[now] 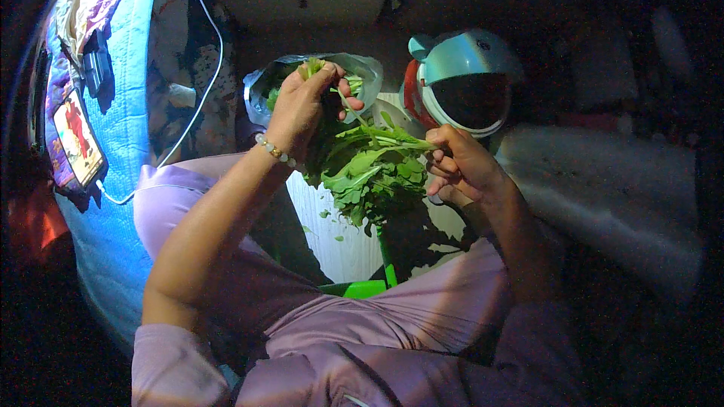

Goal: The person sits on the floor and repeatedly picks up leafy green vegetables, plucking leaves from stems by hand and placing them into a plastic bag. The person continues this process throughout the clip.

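Note:
My right hand (461, 164) grips a bunch of leafy greens (376, 167) by the stem ends. The leaves spread leftward and hang down between my knees. My left hand (311, 93), with a beaded bracelet at the wrist, pinches green leaf and stem pieces (311, 69) between thumb and fingers. A thin stem runs from under those fingers towards the bunch. Just behind my left hand stands an opened plastic bag (367, 70) with more greens inside, partly hidden by the hand.
A teal and white round container (466, 56) with a dark opening stands beyond my right hand. Leaf scraps lie on the pale wood-grain floor (350, 249), near a bright green plastic object (362, 289). At left, a phone (79, 138) with a white cable (212, 76) rests on blue bedding (121, 124).

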{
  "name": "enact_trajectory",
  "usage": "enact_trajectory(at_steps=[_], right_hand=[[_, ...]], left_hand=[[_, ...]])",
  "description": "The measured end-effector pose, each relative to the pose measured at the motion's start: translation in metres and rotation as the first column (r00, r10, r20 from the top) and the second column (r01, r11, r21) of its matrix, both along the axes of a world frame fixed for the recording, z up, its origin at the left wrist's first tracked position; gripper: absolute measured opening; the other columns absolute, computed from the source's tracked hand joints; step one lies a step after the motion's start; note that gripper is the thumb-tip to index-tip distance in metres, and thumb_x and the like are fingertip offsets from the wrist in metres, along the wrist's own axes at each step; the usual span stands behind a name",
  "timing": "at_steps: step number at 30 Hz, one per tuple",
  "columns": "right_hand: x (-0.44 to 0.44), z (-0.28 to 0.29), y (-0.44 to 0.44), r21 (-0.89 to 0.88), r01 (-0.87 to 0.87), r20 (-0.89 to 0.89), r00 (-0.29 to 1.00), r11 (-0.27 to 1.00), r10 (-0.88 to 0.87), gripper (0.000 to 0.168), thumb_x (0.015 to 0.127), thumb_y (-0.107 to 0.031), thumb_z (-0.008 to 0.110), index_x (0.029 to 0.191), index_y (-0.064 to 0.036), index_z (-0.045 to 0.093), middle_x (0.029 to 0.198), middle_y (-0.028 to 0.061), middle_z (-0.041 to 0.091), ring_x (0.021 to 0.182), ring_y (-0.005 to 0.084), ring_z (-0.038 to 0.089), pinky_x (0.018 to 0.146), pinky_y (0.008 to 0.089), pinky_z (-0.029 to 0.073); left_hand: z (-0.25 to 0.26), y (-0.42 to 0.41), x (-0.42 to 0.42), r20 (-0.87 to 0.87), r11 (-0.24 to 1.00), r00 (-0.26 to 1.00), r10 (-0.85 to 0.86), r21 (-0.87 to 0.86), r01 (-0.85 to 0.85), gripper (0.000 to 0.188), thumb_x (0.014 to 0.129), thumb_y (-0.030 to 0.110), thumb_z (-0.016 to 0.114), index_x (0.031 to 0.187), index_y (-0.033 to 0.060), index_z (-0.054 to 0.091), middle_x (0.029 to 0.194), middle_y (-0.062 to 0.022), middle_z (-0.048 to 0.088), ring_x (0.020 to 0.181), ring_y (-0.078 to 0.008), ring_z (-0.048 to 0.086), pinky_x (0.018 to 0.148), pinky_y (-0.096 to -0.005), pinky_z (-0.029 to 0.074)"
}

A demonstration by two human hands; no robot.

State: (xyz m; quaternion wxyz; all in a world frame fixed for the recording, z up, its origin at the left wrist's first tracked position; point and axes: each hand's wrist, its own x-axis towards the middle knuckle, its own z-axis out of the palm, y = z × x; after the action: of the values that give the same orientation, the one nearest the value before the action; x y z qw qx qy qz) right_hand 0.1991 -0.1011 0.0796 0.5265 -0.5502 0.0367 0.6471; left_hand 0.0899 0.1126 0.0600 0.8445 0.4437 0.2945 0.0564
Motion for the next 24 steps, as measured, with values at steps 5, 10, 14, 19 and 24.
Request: enact_trajectory(at_steps=[5, 10, 14, 19, 24], right_hand=[[0.002, -0.001, -0.004, 0.067, 0.013, -0.050, 0.999, 0.998, -0.010, 0.022, 0.079, -0.025, 0.048, 0.065, -0.009, 0.042, 0.045, -0.0050, 0.028, 0.034, 0.0053, 0.029, 0.044, 0.0316, 0.051], [-0.008, -0.002, 0.003, -0.021, -0.022, 0.097, 0.995, 1.000, 0.023, 0.021, 0.079, -0.024, 0.050, 0.067, -0.008, 0.043, 0.054, -0.0044, 0.035, 0.037, 0.0024, 0.032, 0.045, 0.0307, 0.053], [-0.006, 0.000, 0.003, -0.051, -0.082, 0.119, 0.989, 0.995, 0.088, 0.024, 0.080, -0.028, 0.048, 0.070, -0.006, 0.045, 0.055, -0.0044, 0.034, 0.038, 0.0024, 0.033, 0.044, 0.0300, 0.053], [-0.012, 0.004, 0.007, -0.052, -0.160, 0.174, 0.971, 0.986, 0.167, 0.030, 0.082, -0.032, 0.046, 0.073, -0.004, 0.048, 0.057, -0.0032, 0.036, 0.041, 0.0039, 0.036, 0.044, 0.0293, 0.053], [-0.017, 0.002, 0.013, -0.005, -0.168, 0.241, 0.956, 0.986, 0.164, 0.036, 0.084, -0.037, 0.045, 0.078, -0.002, 0.051, 0.060, -0.0015, 0.038, 0.043, 0.0046, 0.038, 0.044, 0.0283, 0.053]], left_hand=[[0.009, -0.004, 0.001, -0.038, 0.998, 0.999, 0.017, 0.064, -0.015, 0.019, 0.088, 0.024, 0.044, 0.087, 0.0048, 0.047, 0.075, -0.0067, 0.056, 0.065, -0.0184, 0.061, 0.047, -0.0224, 0.041], [0.016, -0.027, -0.003, 0.162, 0.940, 0.927, -0.338, 0.000, 0.342, 0.013, 0.088, 0.018, 0.045, 0.089, 0.0052, 0.048, 0.074, -0.0053, 0.056, 0.064, -0.0104, 0.057, 0.053, -0.0217, 0.045], [0.002, -0.027, -0.005, 0.152, 0.839, 0.879, -0.452, 0.407, 0.361, 0.011, 0.085, 0.014, 0.051, 0.085, 0.0037, 0.052, 0.067, 0.0002, 0.052, 0.060, -0.0060, 0.048, 0.051, -0.0204, 0.040], [0.005, -0.040, -0.011, 0.125, 0.677, 0.832, -0.540, 0.651, 0.342, 0.014, 0.077, 0.013, 0.061, 0.081, 0.0014, 0.055, 0.065, -0.0001, 0.050, 0.060, -0.0080, 0.047, 0.055, -0.0236, 0.040], [-0.004, -0.042, -0.012, 0.094, 0.625, 0.808, -0.582, 0.687, 0.371, 0.017, 0.078, 0.016, 0.061, 0.078, 0.0004, 0.055, 0.066, -0.0005, 0.052, 0.061, -0.0058, 0.046, 0.053, -0.0230, 0.039]])
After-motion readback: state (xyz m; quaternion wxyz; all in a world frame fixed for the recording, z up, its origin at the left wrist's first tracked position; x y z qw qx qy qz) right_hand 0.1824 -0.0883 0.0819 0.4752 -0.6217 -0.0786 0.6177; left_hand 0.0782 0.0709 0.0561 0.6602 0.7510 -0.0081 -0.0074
